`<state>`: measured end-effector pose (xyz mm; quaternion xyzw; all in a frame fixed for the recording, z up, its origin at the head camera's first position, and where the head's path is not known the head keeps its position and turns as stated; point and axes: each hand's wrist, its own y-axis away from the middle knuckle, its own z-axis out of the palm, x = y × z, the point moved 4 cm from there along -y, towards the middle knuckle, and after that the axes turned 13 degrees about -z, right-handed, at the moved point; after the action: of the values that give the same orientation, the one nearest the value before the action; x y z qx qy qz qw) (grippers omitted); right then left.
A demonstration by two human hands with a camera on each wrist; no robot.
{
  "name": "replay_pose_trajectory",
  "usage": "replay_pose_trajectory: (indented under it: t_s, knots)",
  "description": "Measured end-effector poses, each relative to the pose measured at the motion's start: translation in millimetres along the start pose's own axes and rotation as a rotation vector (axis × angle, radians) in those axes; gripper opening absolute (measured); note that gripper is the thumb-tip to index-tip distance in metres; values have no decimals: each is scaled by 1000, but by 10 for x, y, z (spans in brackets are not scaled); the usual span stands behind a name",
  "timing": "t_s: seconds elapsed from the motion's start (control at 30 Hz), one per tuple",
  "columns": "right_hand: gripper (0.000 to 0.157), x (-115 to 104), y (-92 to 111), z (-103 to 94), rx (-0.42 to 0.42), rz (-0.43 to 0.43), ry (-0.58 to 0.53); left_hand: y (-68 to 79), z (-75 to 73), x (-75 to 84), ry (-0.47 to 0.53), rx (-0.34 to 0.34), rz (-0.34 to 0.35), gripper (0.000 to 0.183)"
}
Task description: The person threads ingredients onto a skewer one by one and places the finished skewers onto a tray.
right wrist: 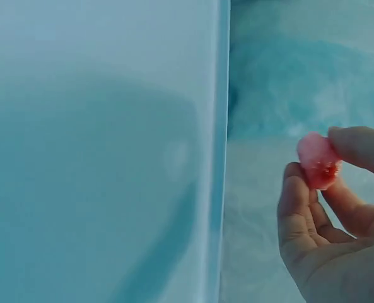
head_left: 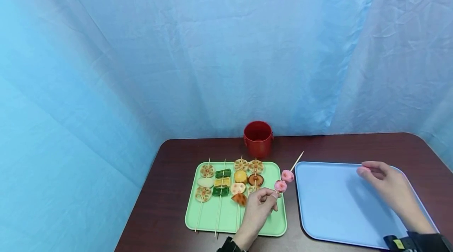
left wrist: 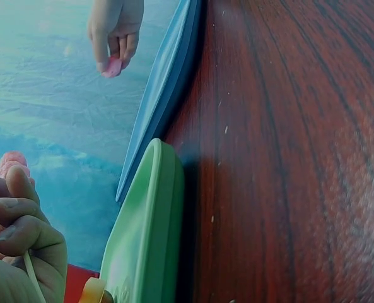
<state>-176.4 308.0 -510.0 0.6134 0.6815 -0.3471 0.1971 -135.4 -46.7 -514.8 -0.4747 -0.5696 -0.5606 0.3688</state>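
Observation:
My left hand pinches a bamboo skewer that slants up to the right over the green tray's right edge. Two round pink pieces of food are threaded on it, just beyond the fingertips. In the right wrist view, my right hand holds a similar pink piece, with a reddish, shiny spot, between thumb and fingers. That hand is raised over the right part of the blue tray.
On the green tray lie several skewers with lotus root slices, green pieces and other food pieces. A red bucket stands behind it on the dark wood table. Blue cloth hangs behind the table.

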Motion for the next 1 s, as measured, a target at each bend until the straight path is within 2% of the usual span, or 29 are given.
replay_pose_trajectory:
  t_s: [0.27,0.4,0.63,0.73,1.0]
  knots:
    - [68,-227,-16,177,52,110,-238,12,4,8,-8,2,-3,22]
    - [61,-341,-50,265,60,94,-382,14,8,9,-8,-5,-4,21]
    - [41,-471,-90,389,94,62,-715,26,18,18,-24,-23,-4,23]
    - [44,-513,-98,427,91,52,-738,36,25,12,-30,-32,-10,23]
    - [51,-661,-135,491,69,-8,-642,67,61,11,-28,-60,6,22]
